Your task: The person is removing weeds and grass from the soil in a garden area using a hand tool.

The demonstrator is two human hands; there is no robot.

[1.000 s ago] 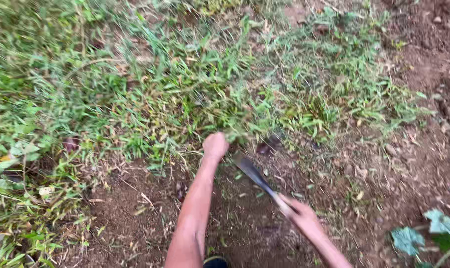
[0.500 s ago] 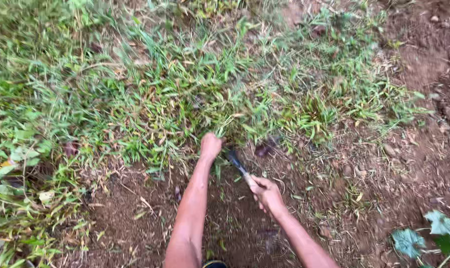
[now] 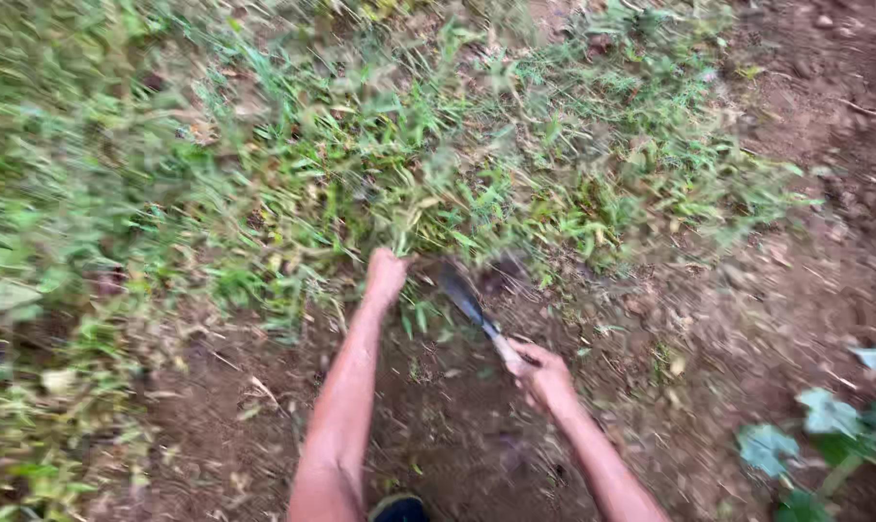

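Outdoors, on sloping ground: blurred green grass (image 3: 119, 193) across the left and top, bare reddish-brown soil (image 3: 709, 319) below and to the right. Left hand (image 3: 386, 275) clenched on a grass tuft (image 3: 414, 208) at the turf's edge. Right hand (image 3: 546, 375) gripping a short dark-bladed sickle (image 3: 467, 302), blade just beside the tuft. Broad pale-green leaves (image 3: 825, 416) at far right.

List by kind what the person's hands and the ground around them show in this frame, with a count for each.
Hands: 2, left hand gripping grass, right hand
Bladed hand tools: 1, sickle-like tool in the right hand
Broad-leaved plants: 1, at lower right
Total: 4
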